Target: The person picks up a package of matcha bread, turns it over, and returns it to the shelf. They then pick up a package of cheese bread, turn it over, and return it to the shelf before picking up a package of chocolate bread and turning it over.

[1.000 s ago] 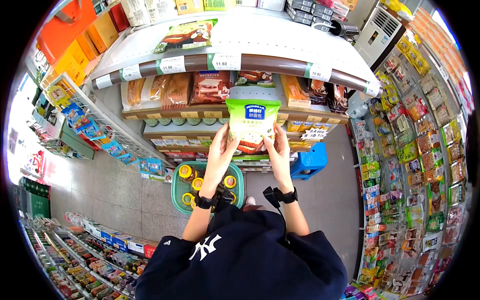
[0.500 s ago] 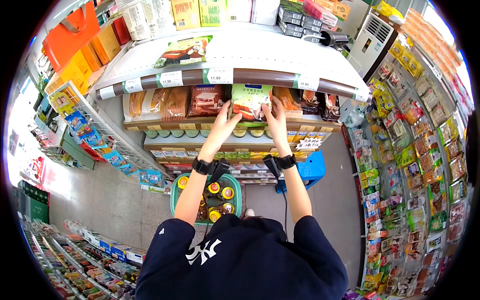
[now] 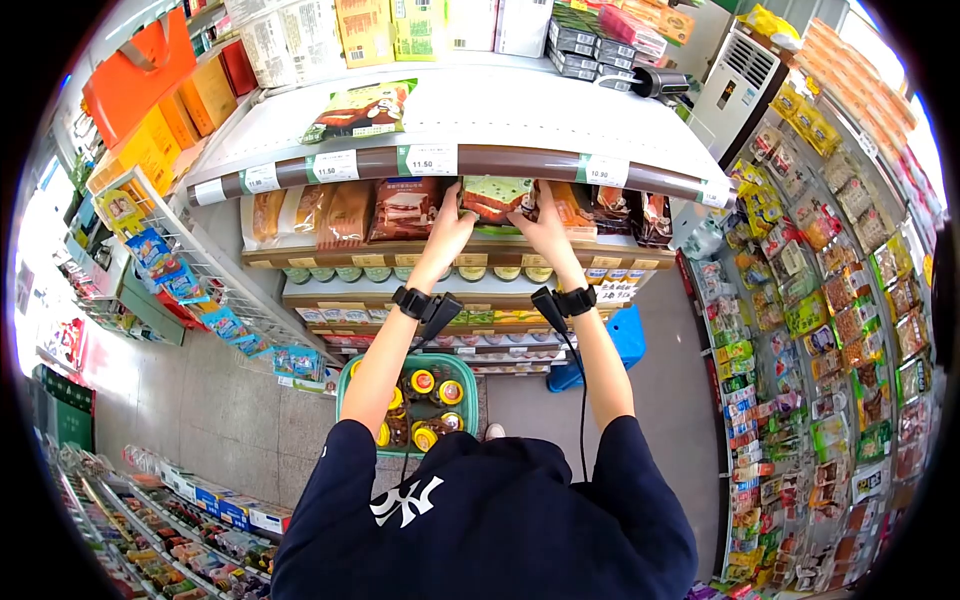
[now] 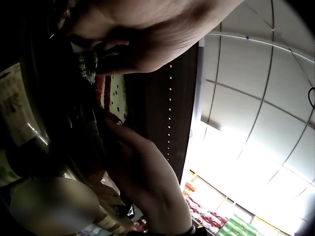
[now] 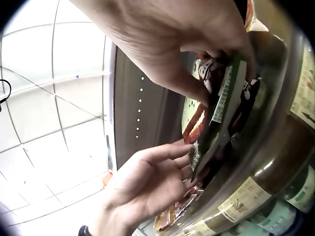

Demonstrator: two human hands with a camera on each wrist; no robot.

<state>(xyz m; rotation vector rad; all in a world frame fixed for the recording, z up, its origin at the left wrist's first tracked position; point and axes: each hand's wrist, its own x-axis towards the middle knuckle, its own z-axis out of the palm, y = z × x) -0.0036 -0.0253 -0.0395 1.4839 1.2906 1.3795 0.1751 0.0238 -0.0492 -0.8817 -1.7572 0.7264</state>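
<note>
Right hand (image 3: 545, 222) is pinching the green snack packet (image 3: 495, 198) between thumb and curled fingers. Left hand (image 3: 452, 225), fingers nearly straight, is pressing the packet's side. The packet is now resting inside the second shelf (image 3: 300, 257), whereas a second earlier both hands were holding it lower, before the shelves.

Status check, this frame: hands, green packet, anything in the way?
Right hand pinches green packet; left hand supports it, fingers straight. Packet in among neighbouring packets. Shelf rail close above, not blocking.
</note>
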